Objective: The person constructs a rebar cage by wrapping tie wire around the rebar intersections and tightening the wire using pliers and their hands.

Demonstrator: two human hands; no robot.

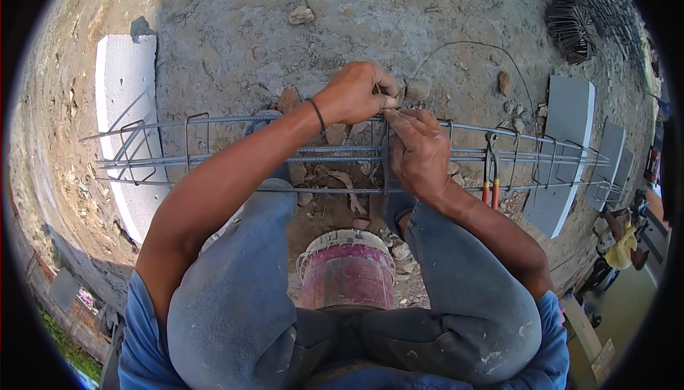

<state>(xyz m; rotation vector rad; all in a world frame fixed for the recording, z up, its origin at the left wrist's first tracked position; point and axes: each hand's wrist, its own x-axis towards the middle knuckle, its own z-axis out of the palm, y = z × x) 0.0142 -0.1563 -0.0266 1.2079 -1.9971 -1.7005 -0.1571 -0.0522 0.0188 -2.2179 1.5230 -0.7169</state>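
A long rebar cage (335, 150) with square stirrups lies crosswise before my knees. My left hand (356, 94), a dark band at its wrist, reaches over the top bar with its fingers pinched on thin tie wire (463, 43). The wire arcs away to the right over the ground. Against the left fingertips, my right hand (420, 147) is closed at the same bar and stirrup, its thumb and fingertips pressed together on the wire's end, which is mostly hidden. Pincers (491, 169) with red and yellow handles hang on the cage right of my right hand.
Pale blocks sit under the cage ends: a white one (128, 133) at left, a grey one (563, 155) at right. A paint-stained bucket (347, 269) stands between my legs. Stones lie about the dirt. A bundle of bent stirrups (570, 30) lies at the far right.
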